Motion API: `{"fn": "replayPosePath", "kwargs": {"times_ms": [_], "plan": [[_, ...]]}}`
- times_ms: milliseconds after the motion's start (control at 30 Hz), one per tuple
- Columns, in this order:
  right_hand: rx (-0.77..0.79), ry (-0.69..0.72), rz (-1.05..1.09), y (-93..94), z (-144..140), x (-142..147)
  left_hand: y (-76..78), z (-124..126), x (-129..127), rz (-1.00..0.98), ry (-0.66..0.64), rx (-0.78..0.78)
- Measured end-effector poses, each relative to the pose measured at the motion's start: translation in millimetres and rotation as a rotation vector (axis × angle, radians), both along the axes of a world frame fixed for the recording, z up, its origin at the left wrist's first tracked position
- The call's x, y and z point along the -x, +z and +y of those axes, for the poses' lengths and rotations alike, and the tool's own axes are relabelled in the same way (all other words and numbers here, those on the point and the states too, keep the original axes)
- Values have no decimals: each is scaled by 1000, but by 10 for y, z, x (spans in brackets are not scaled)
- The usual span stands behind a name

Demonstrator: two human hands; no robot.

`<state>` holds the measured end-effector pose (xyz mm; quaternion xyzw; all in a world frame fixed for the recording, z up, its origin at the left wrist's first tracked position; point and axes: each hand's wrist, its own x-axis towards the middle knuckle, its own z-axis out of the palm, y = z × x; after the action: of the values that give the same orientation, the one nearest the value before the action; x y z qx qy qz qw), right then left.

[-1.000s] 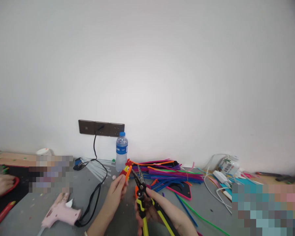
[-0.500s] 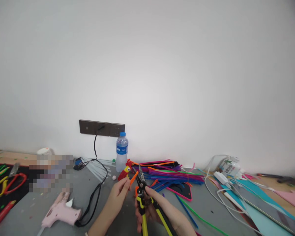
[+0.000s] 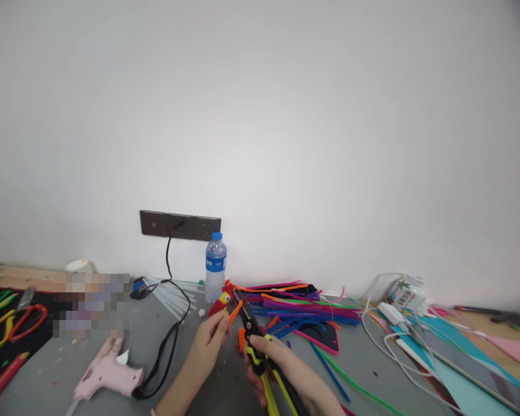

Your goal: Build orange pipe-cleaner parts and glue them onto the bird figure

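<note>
My left hand (image 3: 208,341) pinches a short orange pipe cleaner (image 3: 234,311) at the bottom middle of the view. My right hand (image 3: 281,370) grips the yellow and black handles of a pair of pliers (image 3: 255,341), whose dark jaws point up at the orange piece and sit right beside it. Just behind stands a small red and yellow pipe-cleaner bird (image 3: 222,300). A heap of coloured pipe cleaners (image 3: 303,306) lies to the right of the bird.
A water bottle (image 3: 215,267) stands by the wall under a dark socket strip (image 3: 179,225). A pink glue gun (image 3: 108,372) with a black cord lies at the left. White cables and a charger (image 3: 392,315) lie at the right, near teal sheets (image 3: 455,370). Red and yellow tools (image 3: 13,323) rest far left.
The pliers' handles have drawn together and the tool has tilted left toward the orange piece. A co-worker's hand at the far left has left the view.
</note>
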<state>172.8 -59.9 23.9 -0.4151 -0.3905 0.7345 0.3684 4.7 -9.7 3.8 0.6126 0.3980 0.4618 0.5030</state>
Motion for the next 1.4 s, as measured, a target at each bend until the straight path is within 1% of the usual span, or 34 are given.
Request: {"fn": "replayPosePath", "kwargs": {"times_ms": [67,167,233,300,367,433,533,567,600,633,667,700,767,833,933,1067,1100,1167,1200,1233,1267,1300,1333,1367,1400], "plan": [[-3,-56,-28,-1,12,11,-3,3,2,-1,7,-16],[-45,-158,-28,-17,56,-27,-53,33,11,3,5,-24],[-97,-232,-4,-13,93,-115,-103,61,16,-19,-19,17],[-150,-361,-8,15,125,-261,-145,83,16,-68,-29,62],[-232,-557,-93,58,145,-461,-164,91,10,-123,-26,96],[-353,-758,-282,97,144,-700,-159,83,-1,-157,-14,105],[-540,-1109,-704,95,101,-1085,-131,60,-16,-155,-1,88],[-547,-1196,-871,70,79,-1208,-123,55,-19,-147,-4,84],[-524,-1234,-1044,30,57,-1323,-117,52,-19,-139,-9,82],[-455,-1244,-1215,-23,36,-1428,-112,52,-19,-131,-15,82],[-336,-1227,-1368,-88,19,-1522,-109,55,-17,-125,-18,82],[-193,-1199,-1471,-160,8,-1601,-107,60,-14,-122,-22,85],[44,-1097,-1550,-307,4,-1715,-107,70,-9,-116,-29,94],[160,-1033,-1585,-429,23,-1770,-116,74,-10,-103,-44,110],[196,-1016,-1630,-538,72,-1789,-143,66,-24,-70,-64,133],[138,-1063,-1597,-615,123,-1830,-168,47,-49,-61,-76,134],[116,-1091,-1575,-624,132,-1845,-169,46,-52,-75,-75,134],[38,-1202,-1524,-607,154,-1843,-163,48,-57,-125,-65,139],[-45,-1271,-1491,-573,168,-1813,-158,49,-58,-157,-58,147],[-160,-1327,-1435,-519,184,-1753,-150,49,-60,-185,-53,164],[-309,-1354,-1352,-449,202,-1661,-140,47,-62,-204,-49,188],[-480,-1327,-1225,-366,220,-1533,-127,43,-65,-218,-46,214],[-628,-1238,-1036,-277,235,-1372,-112,37,-67,-217,-48,244],[-702,-1111,-852,-191,246,-1185,-96,30,-69,-212,-44,260],[-728,-938,-729,-116,253,-978,-81,24,-70,-219,-39,263]]}}
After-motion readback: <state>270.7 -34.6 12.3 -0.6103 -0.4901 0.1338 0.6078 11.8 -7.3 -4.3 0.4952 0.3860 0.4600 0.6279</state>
